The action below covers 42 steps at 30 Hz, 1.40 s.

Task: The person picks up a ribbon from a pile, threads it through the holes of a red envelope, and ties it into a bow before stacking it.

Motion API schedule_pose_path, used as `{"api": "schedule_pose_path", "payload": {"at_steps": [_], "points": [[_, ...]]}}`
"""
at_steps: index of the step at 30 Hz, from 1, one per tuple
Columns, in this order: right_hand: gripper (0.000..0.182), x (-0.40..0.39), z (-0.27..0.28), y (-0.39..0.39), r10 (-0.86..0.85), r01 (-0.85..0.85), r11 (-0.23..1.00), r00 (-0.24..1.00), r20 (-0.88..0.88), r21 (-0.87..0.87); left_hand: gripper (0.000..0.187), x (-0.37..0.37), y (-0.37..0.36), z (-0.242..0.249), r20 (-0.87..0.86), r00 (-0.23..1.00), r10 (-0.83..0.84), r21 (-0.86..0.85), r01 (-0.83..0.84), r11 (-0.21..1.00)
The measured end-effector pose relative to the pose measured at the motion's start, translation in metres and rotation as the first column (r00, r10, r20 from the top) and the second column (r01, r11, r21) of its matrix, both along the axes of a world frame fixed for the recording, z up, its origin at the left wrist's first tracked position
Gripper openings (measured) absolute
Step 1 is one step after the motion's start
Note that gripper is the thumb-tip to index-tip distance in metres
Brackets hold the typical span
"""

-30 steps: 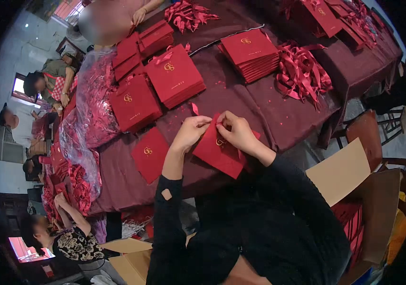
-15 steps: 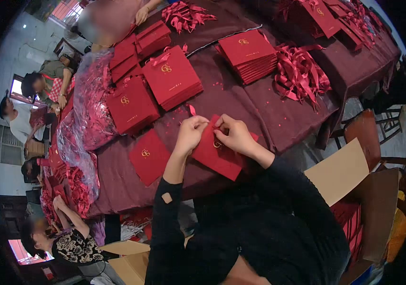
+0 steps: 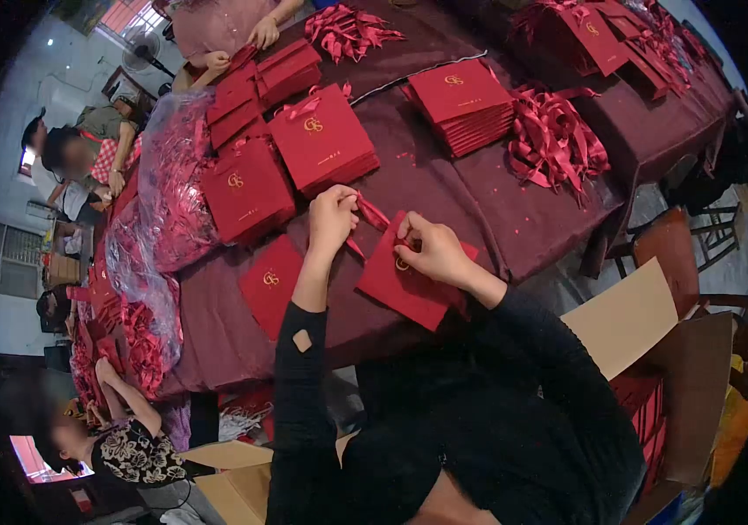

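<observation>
A flat red paper bag [image 3: 400, 284] with a gold logo lies at the near edge of the table. My right hand [image 3: 431, 249] presses on its upper part and pinches it near the logo. My left hand [image 3: 332, 219] is raised a little to the left of the bag and grips a red ribbon [image 3: 372, 213] that runs from the hand to the bag's top edge. Both my sleeves are black.
The maroon tablecloth [image 3: 470, 201] holds stacks of red bags [image 3: 321, 140], another stack [image 3: 461, 92], one single bag [image 3: 273, 284], ribbon heaps [image 3: 553, 140] and a clear plastic bundle [image 3: 164, 192]. Other people sit at the left and far end. Cardboard boxes [image 3: 628, 319] stand at my right.
My left hand has moved up and to the left, away from the bag, drawing the ribbon out. My right hand has stayed on the bag.
</observation>
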State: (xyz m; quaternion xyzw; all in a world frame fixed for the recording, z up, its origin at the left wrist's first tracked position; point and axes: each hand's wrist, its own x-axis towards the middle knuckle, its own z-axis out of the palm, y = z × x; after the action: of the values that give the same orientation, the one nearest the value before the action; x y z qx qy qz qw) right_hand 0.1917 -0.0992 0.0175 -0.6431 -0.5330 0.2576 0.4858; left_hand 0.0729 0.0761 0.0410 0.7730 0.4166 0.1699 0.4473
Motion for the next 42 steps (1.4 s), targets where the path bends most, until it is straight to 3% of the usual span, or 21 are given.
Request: {"api": "schedule_pose_path", "payload": {"at_steps": [2,5,6,8,9,10,13,15,16,17,20,23,26,28,30,31,35,37,38,40,42], "points": [[0.023,-0.001,-0.001,0.000,0.007,-0.007,1.000,1.000,0.007,0.012,0.017,-0.001,0.005,-0.006,-0.076,0.997,-0.024,0.174,0.037,0.984],[0.022,-0.001,-0.002,0.001,0.030,-0.030,1.000,0.998,-0.054,0.002,0.020,-0.007,0.015,-0.011,-0.128,0.992,-0.006,0.240,0.037,0.970],[0.022,-0.001,-0.003,0.001,0.028,-0.028,1.000,0.999,-0.038,0.009,0.020,-0.009,0.017,-0.014,-0.126,0.992,-0.005,0.242,0.036,0.970],[0.022,-0.002,-0.003,0.000,0.028,-0.028,1.000,0.999,-0.023,0.013,0.024,-0.014,0.018,-0.024,-0.044,0.999,-0.029,0.453,0.046,0.890],[0.022,-0.001,-0.001,0.000,0.029,-0.029,1.000,0.999,-0.029,-0.002,0.024,-0.016,0.009,-0.017,-0.044,0.999,-0.029,0.454,0.045,0.890],[0.022,-0.001,-0.001,0.001,0.030,-0.031,0.999,0.999,-0.036,-0.016,0.027,-0.020,-0.010,-0.003,0.059,0.997,0.043,0.498,-0.067,0.865],[0.023,-0.002,-0.005,0.002,0.013,-0.013,1.000,0.998,-0.069,0.013,0.038,-0.044,-0.070,0.021,0.132,0.975,0.178,0.629,-0.221,0.745],[0.025,-0.001,0.000,0.003,0.009,-0.008,1.000,0.991,-0.136,0.006,0.042,-0.061,-0.113,0.015,-0.035,0.998,0.043,0.673,-0.008,0.739],[0.027,0.000,0.001,0.004,0.010,-0.011,1.000,0.980,-0.200,-0.006,0.048,-0.066,-0.131,0.004,-0.164,0.985,0.043,0.661,0.077,0.747],[0.026,0.003,-0.012,0.009,0.034,-0.028,0.999,0.941,-0.336,0.025,0.049,-0.063,-0.139,-0.005,-0.152,0.986,0.064,0.657,0.052,0.752],[0.028,0.013,0.021,0.001,0.073,-0.098,0.995,0.729,-0.681,0.002,0.052,-0.063,-0.143,-0.011,-0.133,0.985,0.108,0.624,-0.002,0.782],[0.044,0.021,0.056,-0.034,0.012,-0.127,0.989,0.585,-0.811,-0.078,0.056,-0.062,-0.139,-0.010,-0.142,0.980,0.136,0.535,-0.039,0.844],[0.044,0.030,0.063,-0.083,-0.048,-0.196,0.958,0.608,-0.793,-0.208,0.055,-0.063,-0.133,-0.012,-0.107,0.988,0.111,0.543,-0.036,0.839],[0.032,0.036,0.066,-0.112,-0.134,-0.288,0.881,0.610,-0.781,-0.376,0.053,-0.063,-0.129,-0.011,-0.104,0.990,0.100,0.525,-0.031,0.850],[0.020,0.038,0.049,-0.131,-0.033,-0.417,0.847,0.580,-0.814,-0.331,0.053,-0.062,-0.121,-0.011,-0.085,0.991,0.103,0.453,-0.053,0.890],[0.015,0.038,0.049,-0.137,-0.082,-0.445,0.829,0.500,-0.862,-0.337,0.052,-0.062,-0.117,-0.012,-0.071,0.993,0.099,0.381,-0.065,0.922],[0.019,0.029,0.047,-0.133,0.009,-0.514,0.820,0.452,-0.892,-0.252,0.051,-0.064,-0.108,-0.013,-0.123,0.991,0.058,0.416,-0.002,0.909],[0.024,0.021,0.033,-0.120,0.198,-0.470,0.882,0.328,-0.924,0.023,0.043,-0.066,-0.106,-0.013,-0.104,0.994,0.029,0.398,0.015,0.917],[0.025,0.013,0.033,-0.107,0.216,-0.427,0.901,0.279,-0.936,0.080,0.043,-0.068,-0.103,-0.013,-0.105,0.994,0.030,0.397,0.014,0.918],[0.025,0.001,0.047,-0.079,0.122,-0.331,0.943,0.272,-0.955,0.026,0.032,-0.074,-0.094,-0.011,-0.098,0.995,-0.015,0.161,0.030,0.987],[0.019,-0.009,0.040,-0.053,0.100,-0.204,0.979,0.548,-0.830,-0.017,0.030,-0.079,-0.090,-0.017,-0.055,0.998,-0.030,0.199,0.041,0.979]]}}
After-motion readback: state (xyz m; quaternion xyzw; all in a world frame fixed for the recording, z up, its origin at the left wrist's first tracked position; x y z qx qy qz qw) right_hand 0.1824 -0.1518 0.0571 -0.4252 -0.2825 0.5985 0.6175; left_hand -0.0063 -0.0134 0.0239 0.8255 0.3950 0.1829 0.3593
